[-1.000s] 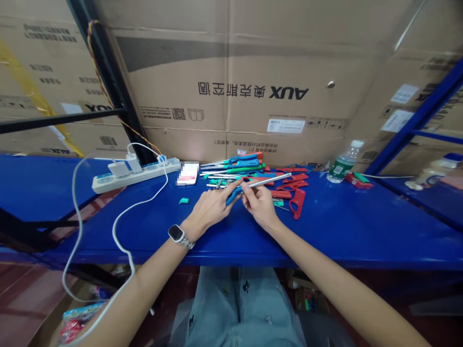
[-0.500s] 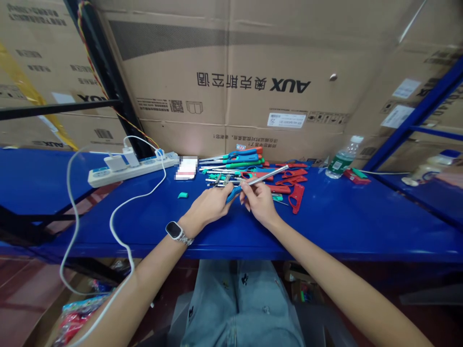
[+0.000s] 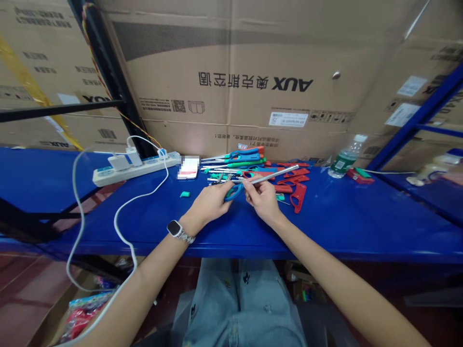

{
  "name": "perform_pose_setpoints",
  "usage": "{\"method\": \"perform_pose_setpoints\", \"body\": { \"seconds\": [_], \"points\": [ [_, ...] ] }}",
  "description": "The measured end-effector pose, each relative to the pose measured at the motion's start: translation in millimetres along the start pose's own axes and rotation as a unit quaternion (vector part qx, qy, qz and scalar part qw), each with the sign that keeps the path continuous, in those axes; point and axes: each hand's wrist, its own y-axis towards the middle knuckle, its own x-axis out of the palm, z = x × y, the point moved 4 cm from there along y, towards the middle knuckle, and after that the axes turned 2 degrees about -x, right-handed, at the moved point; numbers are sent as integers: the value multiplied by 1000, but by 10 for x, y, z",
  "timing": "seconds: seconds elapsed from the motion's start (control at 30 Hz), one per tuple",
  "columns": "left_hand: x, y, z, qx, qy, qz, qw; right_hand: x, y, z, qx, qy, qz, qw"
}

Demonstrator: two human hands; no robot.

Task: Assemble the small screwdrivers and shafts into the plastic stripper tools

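A long-nosed lighter [image 3: 236, 193] with a blue handle and a silver metal tube is held between my hands, the tube pointing right and slightly away. My left hand [image 3: 209, 203] is closed around the blue handle, hiding part of it. With thumb and fingers, my right hand [image 3: 266, 201] pinches the lighter where the tube meets the handle. Just behind lie more lighters in a pile, among them a blue one [image 3: 249, 156]. Red handle shells [image 3: 298, 197] are to the right of my right hand. A small green piece [image 3: 185, 194] rests left of my left hand.
A white power strip [image 3: 137, 169] with chargers and a trailing white cable stands at the left of the blue table [image 3: 347, 217]. At the right are a water bottle [image 3: 345, 159] and a small red box [image 3: 360, 177]. Large cardboard boxes [image 3: 253, 43] wall the back.
The lighter has turned a little flatter, its tube tip moving slightly right. More of the blue handle's loop shows between my hands. Both hands keep their hold, and the view has shifted slightly.
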Motion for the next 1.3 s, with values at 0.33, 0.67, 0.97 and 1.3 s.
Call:
{"method": "perform_pose_setpoints", "body": {
  "seconds": [0.33,0.67,0.97,1.3],
  "points": [
    [-1,-11,47,-48,106,-69,991,15,0,-4,55,7,-14,998],
    [-10,-29,-27,-21,55,9,998,9,-7,35,15,11,-28,999],
    [-41,-57,-70,-69,126,30,989,-48,-23,-124,4,-55,-36,998],
    [-60,-130,-61,76,42,108,990,-143,-34,-273,-79,-124,-108,983]
  ]
}}
